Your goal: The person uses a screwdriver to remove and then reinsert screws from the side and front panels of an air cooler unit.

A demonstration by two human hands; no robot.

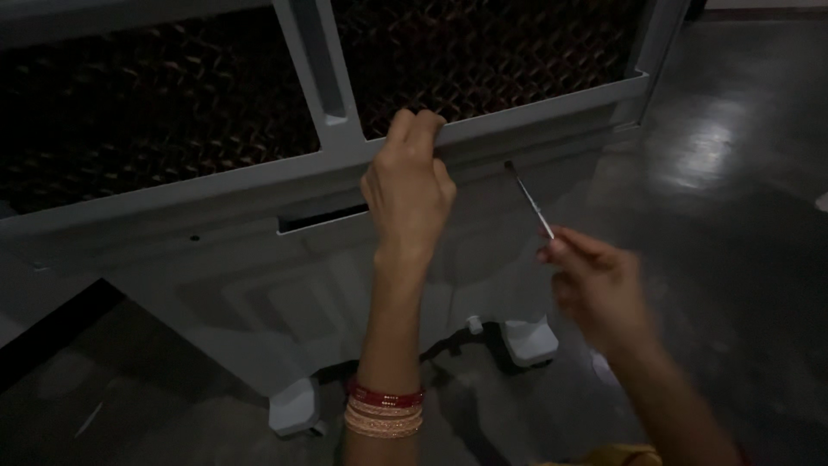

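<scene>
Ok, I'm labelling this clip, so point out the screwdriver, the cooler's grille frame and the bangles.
screwdriver point(528, 198): head view, middle of the thin metal shaft.
grille frame point(552, 104): head view, bare grey lower rail right of the left hand.
bangles point(385, 410): head view, red and gold stack on the left wrist.

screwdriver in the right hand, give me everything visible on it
The screwdriver is a thin metal shaft with a dark tip, pointing up and left toward the grey cooler body. The tip hangs just below the grille frame; contact cannot be confirmed. The right hand pinches its lower end, hiding the handle. The hand is motion-blurred. Nothing else touches it.
</scene>
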